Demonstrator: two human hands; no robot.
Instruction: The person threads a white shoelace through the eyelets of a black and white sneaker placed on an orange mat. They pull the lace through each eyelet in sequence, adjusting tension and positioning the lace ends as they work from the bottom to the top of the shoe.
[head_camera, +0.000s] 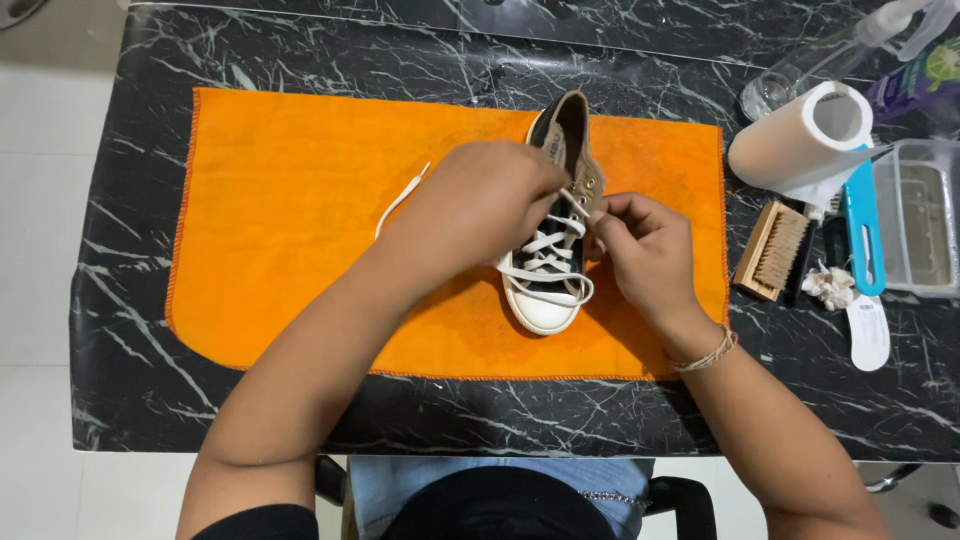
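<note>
A tan canvas sneaker (568, 130) with a white toe cap lies on an orange cloth (290, 230), toe pointing toward me. Its white lace (545, 262) is loosely threaded across the eyelets, and one loose end (400, 200) trails left over the cloth. My left hand (480, 200) rests over the left side of the shoe, fingers pinched at the lace near the upper eyelets. On the shoe's right side, my right hand (645, 250) pinches the lace at an eyelet. The middle of the shoe is partly hidden by my left hand.
The cloth lies on a black marble table (130, 330). To the right are a paper towel roll (800, 140), a wooden brush (772, 250), a blue-handled tool (864, 235), a clear plastic tub (920, 215), a spray bottle (830, 55) and a crumpled white wad (830, 287).
</note>
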